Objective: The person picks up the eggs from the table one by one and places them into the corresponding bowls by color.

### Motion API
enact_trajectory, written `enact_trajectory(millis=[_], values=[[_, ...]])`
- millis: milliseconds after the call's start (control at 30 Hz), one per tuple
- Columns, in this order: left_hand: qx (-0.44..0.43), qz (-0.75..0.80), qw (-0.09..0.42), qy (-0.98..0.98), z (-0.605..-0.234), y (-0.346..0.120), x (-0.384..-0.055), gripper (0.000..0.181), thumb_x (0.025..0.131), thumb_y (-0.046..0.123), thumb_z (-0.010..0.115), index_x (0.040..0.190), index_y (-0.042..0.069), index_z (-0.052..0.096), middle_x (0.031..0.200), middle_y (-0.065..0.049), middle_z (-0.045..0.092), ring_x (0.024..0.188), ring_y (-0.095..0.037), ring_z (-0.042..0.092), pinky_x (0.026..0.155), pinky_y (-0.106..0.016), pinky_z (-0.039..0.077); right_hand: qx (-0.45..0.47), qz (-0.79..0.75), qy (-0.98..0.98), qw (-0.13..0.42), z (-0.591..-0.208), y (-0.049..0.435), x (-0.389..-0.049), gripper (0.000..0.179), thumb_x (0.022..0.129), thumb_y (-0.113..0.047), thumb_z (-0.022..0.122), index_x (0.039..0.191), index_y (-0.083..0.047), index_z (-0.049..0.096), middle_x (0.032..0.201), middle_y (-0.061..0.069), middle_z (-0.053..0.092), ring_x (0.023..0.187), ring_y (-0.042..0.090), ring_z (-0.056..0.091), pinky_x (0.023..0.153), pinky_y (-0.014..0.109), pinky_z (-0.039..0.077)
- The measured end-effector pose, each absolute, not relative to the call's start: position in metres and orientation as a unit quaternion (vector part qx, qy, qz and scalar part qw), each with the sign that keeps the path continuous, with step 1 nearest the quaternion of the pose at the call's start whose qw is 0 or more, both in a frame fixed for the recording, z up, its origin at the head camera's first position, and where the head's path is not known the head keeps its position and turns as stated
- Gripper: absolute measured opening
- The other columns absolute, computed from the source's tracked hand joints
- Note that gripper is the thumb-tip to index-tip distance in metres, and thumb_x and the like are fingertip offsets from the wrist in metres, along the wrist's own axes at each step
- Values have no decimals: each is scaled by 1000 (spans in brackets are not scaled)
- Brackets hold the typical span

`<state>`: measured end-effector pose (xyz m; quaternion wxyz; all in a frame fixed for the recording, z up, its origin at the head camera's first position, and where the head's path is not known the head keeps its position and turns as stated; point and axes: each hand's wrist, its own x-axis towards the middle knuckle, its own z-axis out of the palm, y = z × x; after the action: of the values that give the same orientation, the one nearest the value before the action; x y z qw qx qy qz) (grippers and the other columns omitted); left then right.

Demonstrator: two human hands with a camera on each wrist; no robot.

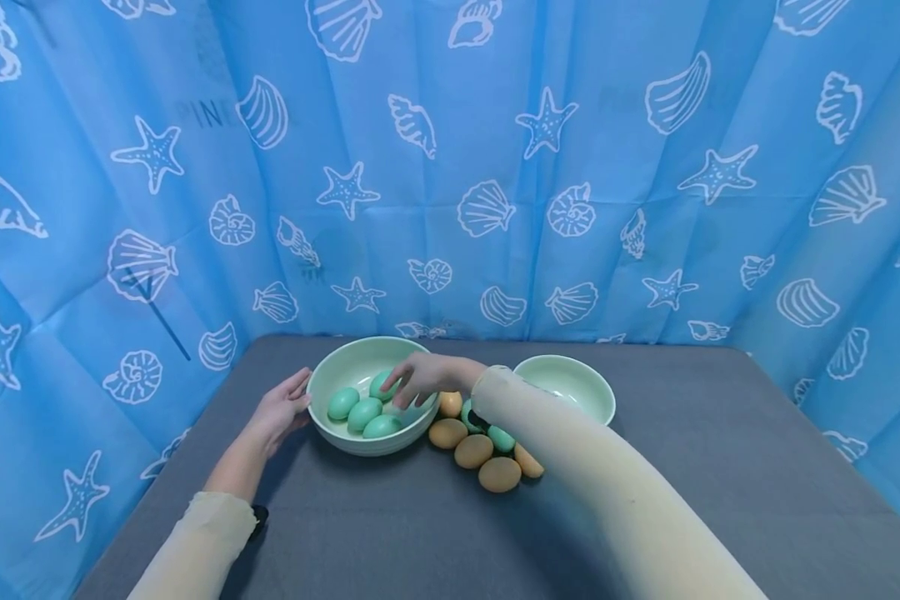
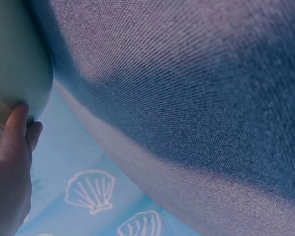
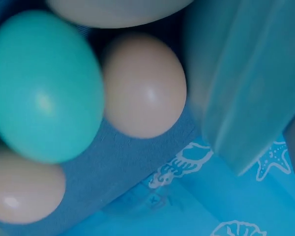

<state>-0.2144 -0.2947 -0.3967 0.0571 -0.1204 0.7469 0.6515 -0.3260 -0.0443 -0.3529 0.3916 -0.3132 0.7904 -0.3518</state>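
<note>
A large pale green bowl (image 1: 330, 429) stands on the table's left part, with several green eggs (image 1: 364, 414) inside. My left hand (image 1: 273, 412) rests against the bowl's outer left side, its fingers nearly straight; the left wrist view shows the fingertips (image 2: 18, 115) touching the wall. Over the bowl's right part hovers my right hand (image 1: 423, 379), fingers spread and slightly bent, above a green egg (image 1: 382, 385) near its fingertips. I see nothing held in it. Right of the bowl lie several brown eggs (image 1: 473, 451) and green eggs (image 1: 502, 439), partly covered by my right sleeve.
A second pale green bowl (image 1: 573, 379) stands farther right, partly behind my right forearm. The grey table (image 1: 720, 467) meets a blue shell-patterned curtain (image 1: 450, 167) at the back and sides. Loose eggs sit close against the large bowl's right side.
</note>
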Motion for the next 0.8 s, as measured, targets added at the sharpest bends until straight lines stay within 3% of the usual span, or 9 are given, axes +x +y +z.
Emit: enact_trajectory(millis=[167, 533, 800], values=[[-121, 649, 58, 749, -396, -295, -215, 59, 109, 5, 32, 161, 8, 4, 167, -12, 3, 154, -34, 7, 120, -57, 23, -300, -381, 789, 377, -346, -32, -322, 42, 97, -2, 64, 138, -3, 59, 135, 22, 62, 111, 23, 66, 104, 46, 51], [-128, 647, 58, 749, -397, -294, -216, 59, 109, 6, 32, 161, 8, 5, 167, -11, 4, 154, -34, 8, 120, -57, 24, -296, -418, 805, 299, -328, -5, -315, 38, 98, -6, 63, 135, -1, 61, 128, 18, 66, 112, 24, 65, 101, 46, 53], [-126, 650, 61, 747, -397, -295, -216, 59, 110, 6, 32, 161, 9, 4, 167, -10, 3, 154, -34, 8, 120, -57, 23, -259, -439, 829, 230, -328, 20, -306, 37, 98, -11, 66, 133, 1, 62, 123, 16, 69, 111, 25, 65, 86, 35, 58]])
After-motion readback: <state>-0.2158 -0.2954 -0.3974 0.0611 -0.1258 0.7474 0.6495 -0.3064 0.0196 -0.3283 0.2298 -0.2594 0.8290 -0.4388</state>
